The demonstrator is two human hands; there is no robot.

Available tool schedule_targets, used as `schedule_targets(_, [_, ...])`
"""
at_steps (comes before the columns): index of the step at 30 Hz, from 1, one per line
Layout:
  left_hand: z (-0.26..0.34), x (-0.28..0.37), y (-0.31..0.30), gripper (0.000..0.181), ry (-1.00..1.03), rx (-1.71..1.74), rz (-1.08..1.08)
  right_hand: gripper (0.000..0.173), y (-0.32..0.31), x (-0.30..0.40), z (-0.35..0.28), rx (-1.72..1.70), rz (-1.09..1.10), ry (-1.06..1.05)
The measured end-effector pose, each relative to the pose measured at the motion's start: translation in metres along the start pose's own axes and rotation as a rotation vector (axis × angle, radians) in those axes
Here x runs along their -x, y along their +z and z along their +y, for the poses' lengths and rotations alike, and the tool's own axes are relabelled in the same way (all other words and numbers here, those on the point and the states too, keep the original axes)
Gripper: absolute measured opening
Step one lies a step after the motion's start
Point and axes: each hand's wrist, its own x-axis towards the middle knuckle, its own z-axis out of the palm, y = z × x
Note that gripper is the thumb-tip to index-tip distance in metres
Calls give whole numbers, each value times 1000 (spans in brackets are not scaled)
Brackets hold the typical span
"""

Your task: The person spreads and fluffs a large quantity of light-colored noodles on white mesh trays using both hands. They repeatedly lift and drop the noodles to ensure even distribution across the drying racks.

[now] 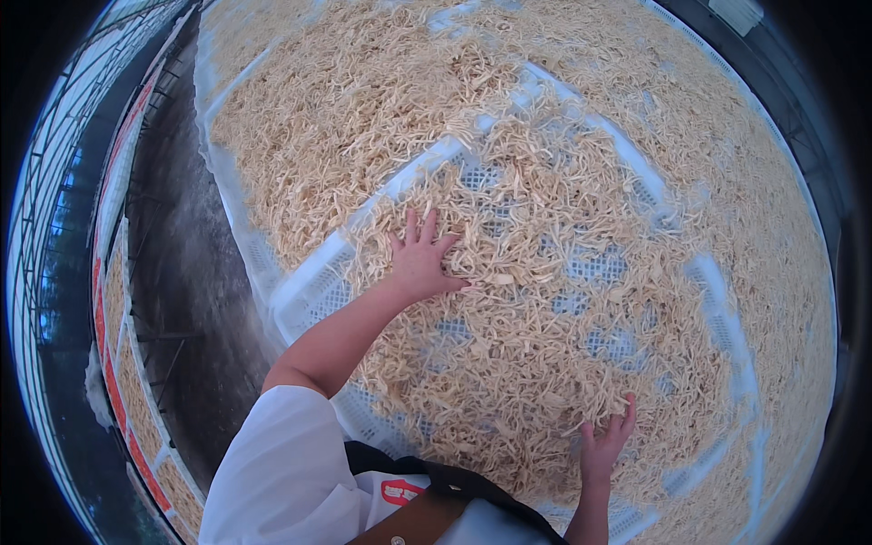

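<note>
Pale, dry-looking shredded strips (504, 381), perhaps a root or vegetable, lie in an uneven layer in a white plastic mesh tray (320, 293) before me. My left hand (421, 262) rests palm down on the strips near the tray's left wall, its fingers spread and nothing gripped. Lower right, my right hand (605, 443) is curled around a small clump of strips, which partly hides its fingertips. Patches of the perforated tray floor (596, 264) show through thin spots in the layer.
More trays of the same strips (327, 136) adjoin beyond and to the right, divided by white rims (633, 160). A dark floor aisle (197, 245) runs along the left. Past it stands another row of filled trays (139, 381) with a red edge. A strap (415, 521) crosses my front.
</note>
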Motion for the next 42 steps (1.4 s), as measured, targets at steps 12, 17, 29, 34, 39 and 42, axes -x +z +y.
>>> schedule_targets(12, [-60,22,-36,41,-315,1851,-171,71,8,27,58,405,85,-161])
schedule_targets(17, [-3,-60,-71,51,313,2473,-457,72,16,27,61,422,147,-188])
schedule_targets(29, [37,-28,10,79,279,49,68,62,10,40,87,343,165,-135])
schedule_targets(34, [-125,61,35,49,-165,156,304,51,-39,10,39,173,305,23])
schedule_targets(39, [-69,83,15,37,-324,973,181,79,-19,-31,-35,253,102,-54])
schedule_targets(42, [15,94,26,40,-2,1027,64,67,36,-23,-47,369,-118,-93])
